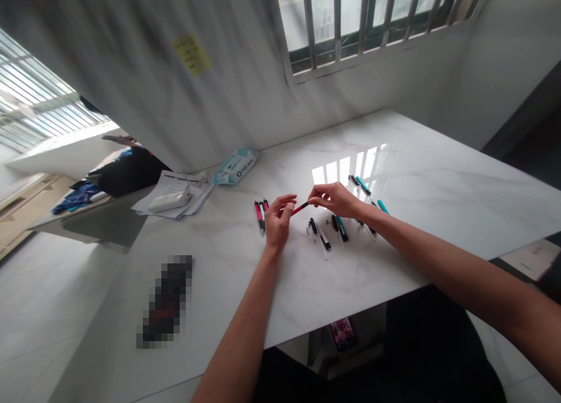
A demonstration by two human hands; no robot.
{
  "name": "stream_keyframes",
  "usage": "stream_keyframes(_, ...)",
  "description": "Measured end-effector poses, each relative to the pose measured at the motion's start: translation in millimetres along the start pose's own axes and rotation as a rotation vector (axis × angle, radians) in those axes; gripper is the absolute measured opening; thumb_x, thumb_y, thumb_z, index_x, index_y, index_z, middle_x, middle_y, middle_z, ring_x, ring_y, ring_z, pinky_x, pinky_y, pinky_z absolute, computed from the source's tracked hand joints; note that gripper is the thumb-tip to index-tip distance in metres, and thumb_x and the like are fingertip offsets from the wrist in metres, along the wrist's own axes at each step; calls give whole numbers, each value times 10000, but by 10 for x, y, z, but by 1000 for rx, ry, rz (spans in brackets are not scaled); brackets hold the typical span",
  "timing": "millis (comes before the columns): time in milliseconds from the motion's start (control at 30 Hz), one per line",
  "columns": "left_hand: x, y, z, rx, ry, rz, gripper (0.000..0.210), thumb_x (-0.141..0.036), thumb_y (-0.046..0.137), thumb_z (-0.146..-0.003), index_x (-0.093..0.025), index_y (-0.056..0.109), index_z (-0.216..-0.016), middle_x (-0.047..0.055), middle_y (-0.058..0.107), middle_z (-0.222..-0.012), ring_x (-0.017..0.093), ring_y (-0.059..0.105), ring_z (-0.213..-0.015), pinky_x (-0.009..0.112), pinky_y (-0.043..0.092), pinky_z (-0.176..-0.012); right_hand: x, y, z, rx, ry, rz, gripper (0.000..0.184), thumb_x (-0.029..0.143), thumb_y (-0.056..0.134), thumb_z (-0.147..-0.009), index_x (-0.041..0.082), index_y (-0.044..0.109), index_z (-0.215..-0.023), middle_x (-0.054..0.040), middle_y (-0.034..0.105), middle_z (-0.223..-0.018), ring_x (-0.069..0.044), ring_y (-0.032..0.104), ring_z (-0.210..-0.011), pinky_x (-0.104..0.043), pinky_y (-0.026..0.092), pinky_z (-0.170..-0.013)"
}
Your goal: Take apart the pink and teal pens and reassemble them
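Observation:
Between my two hands is a red and black pen [300, 208], held just above the tabletop. My left hand [279, 216] grips its red end, and the fingertips of my right hand [331, 198] pinch its black end. Left of my left hand lie several pens [259, 215], some red and black. Below and right of my hands are loose pen parts: a white and black barrel [323, 237], a teal and black barrel [341, 228], thin white refills [325, 254] and small black pieces [312, 225]. Past my right hand lies another teal pen piece [363, 185].
The white marbled table [438, 175] runs along the wall. A wipes pack [236, 167] and papers [175, 187] with a white device [169, 201] lie at the back left. A blurred-out dark object [166, 304] is at front left. A phone [343, 332] is below the table edge.

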State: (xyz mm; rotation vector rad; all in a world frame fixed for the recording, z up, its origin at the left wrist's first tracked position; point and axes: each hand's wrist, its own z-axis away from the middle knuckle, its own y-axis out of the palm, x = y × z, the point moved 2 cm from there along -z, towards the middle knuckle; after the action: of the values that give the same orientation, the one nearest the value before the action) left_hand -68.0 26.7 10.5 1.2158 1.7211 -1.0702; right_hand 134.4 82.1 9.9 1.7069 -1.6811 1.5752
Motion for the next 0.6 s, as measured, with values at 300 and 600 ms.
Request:
stream_keyframes(300, -12, -72, -24, -171, -13, 45, 248, -299, 595, -856, -194, 773, -992, 58, 747, -960, 191, 665, -894, 291, 508, -797, 36, 28, 15, 61, -24, 28, 259, 444, 684, -930, 204, 779, -907, -27, 742, -799, -143, 608, -705, -276, 463, -695)
stream_keyframes(600, -36, -143, -41, -156, 32, -23, 275, -330, 580, -876, -194, 767, -1025, 62, 742, -962, 191, 664, -881, 293, 509, -793, 73, 49, 23, 106, -175, 167, 121, 341, 792, -878, 225, 813, -902, -50, 718, -922, -148, 607, -720, -280, 453, -701)
